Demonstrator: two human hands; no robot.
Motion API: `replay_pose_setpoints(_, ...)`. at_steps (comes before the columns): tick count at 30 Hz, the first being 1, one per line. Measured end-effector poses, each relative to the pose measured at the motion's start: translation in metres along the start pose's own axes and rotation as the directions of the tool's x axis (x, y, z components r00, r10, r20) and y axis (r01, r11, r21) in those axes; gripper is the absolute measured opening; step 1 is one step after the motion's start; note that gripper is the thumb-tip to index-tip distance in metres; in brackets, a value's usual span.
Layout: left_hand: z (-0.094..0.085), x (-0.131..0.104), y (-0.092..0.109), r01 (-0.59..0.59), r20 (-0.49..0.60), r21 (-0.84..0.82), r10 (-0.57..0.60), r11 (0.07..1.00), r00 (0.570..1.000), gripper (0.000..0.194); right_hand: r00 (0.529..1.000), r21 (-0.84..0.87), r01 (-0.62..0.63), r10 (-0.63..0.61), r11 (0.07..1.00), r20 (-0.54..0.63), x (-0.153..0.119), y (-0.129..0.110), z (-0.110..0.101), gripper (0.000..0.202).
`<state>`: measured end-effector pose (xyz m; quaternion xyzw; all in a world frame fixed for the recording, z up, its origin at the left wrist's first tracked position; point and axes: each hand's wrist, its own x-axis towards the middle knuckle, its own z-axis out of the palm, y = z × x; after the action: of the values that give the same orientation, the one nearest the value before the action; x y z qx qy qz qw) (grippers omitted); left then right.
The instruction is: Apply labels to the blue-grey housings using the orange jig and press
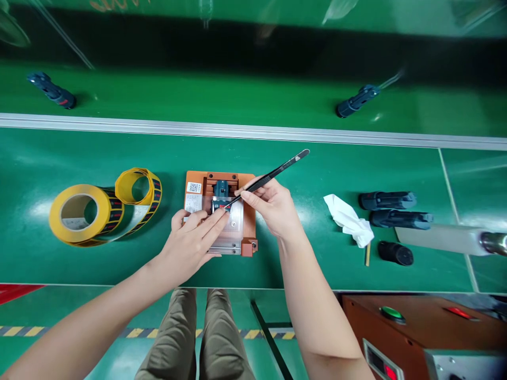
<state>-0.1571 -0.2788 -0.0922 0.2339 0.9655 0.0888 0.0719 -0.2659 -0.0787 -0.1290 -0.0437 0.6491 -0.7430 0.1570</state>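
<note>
Here, right hand (273, 206) gripping tweezers (269, 177), left hand (194, 237) on orange jig (249, 211)

The left hand (190, 240) hides the jig's (249, 211) near-left corner; the tweezers' (269, 174) tip is too small to tell.
</note>
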Motion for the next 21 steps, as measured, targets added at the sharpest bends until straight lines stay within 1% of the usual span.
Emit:
replay_pose_setpoints(2,0.001,0.001,-0.003,-0.011,-0.013,-0.041,0.011,0.999,1.000,0.086,0.992,0.090,0.039,-0.027,0.995,-0.122,-0.001,-0.002,-0.003,0.023)
replay_pose_setpoints(4,0.005,0.004,-0.008,0.002,-0.074,-0.124,-0.011,0.992,0.997,0.090,0.954,0.123,0.112,-0.072,0.986,-0.290,-0.006,-0.004,-0.010,0.021)
replay_pose_setpoints(5,0.008,0.006,-0.010,0.031,-0.121,-0.179,-0.053,0.983,0.991,0.093,0.929,0.092,0.140,-0.099,0.986,-0.357,-0.009,-0.004,-0.015,0.021)
replay_pose_setpoints(7,0.016,0.012,-0.015,0.107,-0.183,-0.307,-0.169,0.946,0.968,0.094,0.889,-0.068,0.146,-0.161,0.987,-0.429,-0.017,0.000,-0.027,0.023)
replay_pose_setpoints(8,0.019,0.015,-0.017,0.132,-0.202,-0.365,-0.217,0.922,0.955,0.094,0.879,-0.188,0.117,-0.189,0.975,-0.438,-0.021,0.004,-0.033,0.026)
replay_pose_setpoints(9,0.022,0.016,-0.017,0.124,-0.237,-0.403,-0.235,0.907,0.943,0.094,0.876,-0.320,0.069,-0.211,0.945,-0.433,-0.026,0.009,-0.038,0.027)
replay_pose_setpoints(10,0.024,0.014,-0.016,0.077,-0.305,-0.411,-0.217,0.909,0.927,0.092,0.878,-0.454,0.018,-0.231,0.891,-0.418,-0.030,0.016,-0.044,0.028)
replay_pose_setpoints(11,0.026,0.011,-0.013,-0.001,-0.409,-0.385,-0.169,0.923,0.897,0.088,0.884,-0.578,-0.025,-0.251,0.816,-0.394,-0.033,0.023,-0.050,0.028)
replay_pose_setpoints(12,0.027,0.004,-0.009,-0.097,-0.530,-0.329,-0.099,0.939,0.842,0.081,0.893,-0.680,-0.052,-0.271,0.731,-0.359,-0.036,0.032,-0.055,0.029)
replay_pose_setpoints(13,0.027,-0.004,-0.003,-0.192,-0.639,-0.261,-0.020,0.946,0.769,0.071,0.903,-0.758,-0.056,-0.291,0.650,-0.316,-0.037,0.040,-0.059,0.030)
replay_pose_setpoints(14,0.026,-0.014,0.003,-0.279,-0.708,-0.205,0.055,0.938,0.704,0.059,0.910,-0.813,-0.042,-0.314,0.580,-0.271,-0.038,0.048,-0.064,0.032)
replay_pose_setpoints(15,0.026,-0.025,0.010,-0.354,-0.735,-0.172,0.120,0.919,0.667,0.046,0.914,-0.854,-0.024,-0.334,0.520,-0.229,-0.038,0.055,-0.068,0.034)
replay_pose_setpoints(16,0.027,-0.036,0.017,-0.412,-0.726,-0.159,0.176,0.897,0.665,0.035,0.918,-0.884,-0.012,-0.346,0.467,-0.194,-0.037,0.062,-0.071,0.036)
replay_pose_setpoints(17,0.028,-0.047,0.022,-0.452,-0.693,-0.156,0.228,0.878,0.684,0.026,0.921,-0.907,-0.010,-0.350,0.420,-0.173,-0.036,0.067,-0.073,0.037)
replay_pose_setpoints(18,0.032,-0.056,0.027,-0.472,-0.641,-0.153,0.277,0.868,0.716,0.018,0.921,-0.925,-0.021,-0.352,0.380,-0.165,-0.035,0.069,-0.075,0.038)
replay_pose_setpoints(19,0.037,-0.065,0.030,-0.479,-0.578,-0.147,0.318,0.866,0.752,0.015,0.919,-0.938,-0.038,-0.356,0.345,-0.169,-0.034,0.070,-0.076,0.040)
replay_pose_setpoints(21,0.051,-0.078,0.032,-0.463,-0.461,-0.138,0.357,0.875,0.812,0.016,0.910,-0.947,-0.065,-0.371,0.314,-0.186,-0.034,0.064,-0.072,0.045)
